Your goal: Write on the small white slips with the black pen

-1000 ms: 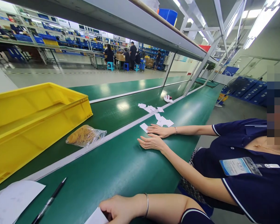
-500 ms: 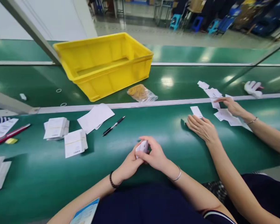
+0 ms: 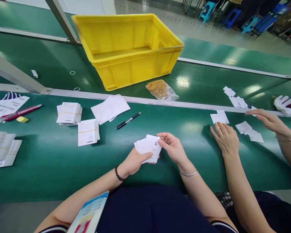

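Observation:
In front of my body, my left hand (image 3: 133,162) grips a small stack of white printed cards (image 3: 147,145), its thumb lying across the top one. The cards are slightly fanned, with a dark symbol and small print on the front card. My right hand (image 3: 172,149) pinches the right edge of that card between thumb and fingers. Left of my hands, banded card bundles (image 3: 88,133) rest on the green bench (image 3: 106,171). A black pen (image 3: 128,121) and loose white sheets (image 3: 109,108) lie just beyond.
A yellow bin (image 3: 138,69) stands behind, beside a bag of rubber bands (image 3: 161,90). At right, a co-worker's hands (image 3: 226,139) work over loose cards (image 3: 249,132); a white glove (image 3: 283,105) lies beyond. More banded bundles (image 3: 3,147) and a red pen (image 3: 21,112) are far left.
The cards, earlier upright and mostly enclosed by both hands, now lie fanned with their faces showing. My right hand has shifted to their right edge. The view has tilted downward.

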{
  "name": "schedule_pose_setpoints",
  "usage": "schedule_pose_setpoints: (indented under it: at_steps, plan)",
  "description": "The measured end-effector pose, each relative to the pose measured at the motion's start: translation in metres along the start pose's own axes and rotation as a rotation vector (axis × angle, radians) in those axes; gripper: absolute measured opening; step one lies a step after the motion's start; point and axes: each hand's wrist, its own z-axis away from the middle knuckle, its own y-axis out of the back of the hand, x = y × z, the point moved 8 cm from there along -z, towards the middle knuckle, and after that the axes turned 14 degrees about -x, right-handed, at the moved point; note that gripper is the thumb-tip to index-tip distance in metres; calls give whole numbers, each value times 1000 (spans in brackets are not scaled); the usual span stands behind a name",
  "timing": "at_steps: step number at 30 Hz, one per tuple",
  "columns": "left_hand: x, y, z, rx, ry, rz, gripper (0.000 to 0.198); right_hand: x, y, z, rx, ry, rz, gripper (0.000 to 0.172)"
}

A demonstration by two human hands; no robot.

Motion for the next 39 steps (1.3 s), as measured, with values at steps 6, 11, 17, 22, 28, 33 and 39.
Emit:
schedule_pose_setpoints:
  at_steps: [6, 11, 17, 22, 28, 33, 39]
  plan:
    - [3, 14, 0, 83, -76, -9, 55, 0, -1, 1, -38, -15, 17, 37]
    - [4, 20, -2, 107, -122, -38, 56, 1, 3, 2, -38, -16, 39, 35]
    - [17, 22, 2, 127, -197, -374, 45, 0, 0, 8, -18, 21, 68, 37]
    - [32, 2, 14, 282, -477, -1290, 41, -3, -51, 20, -133, 89, -20, 115]
    - [32, -9, 17, 290, -325, -1536, 79, 5, -38, 18, 1, 12, 18, 56]
    - [37, 15, 15, -30, 53, -679, 106, -3, -32, 15, -396, -65, -58, 45]
    - [0, 1, 9, -326, 244, 27, 44, -16, -17, 6, -171, 5, 205, 48]
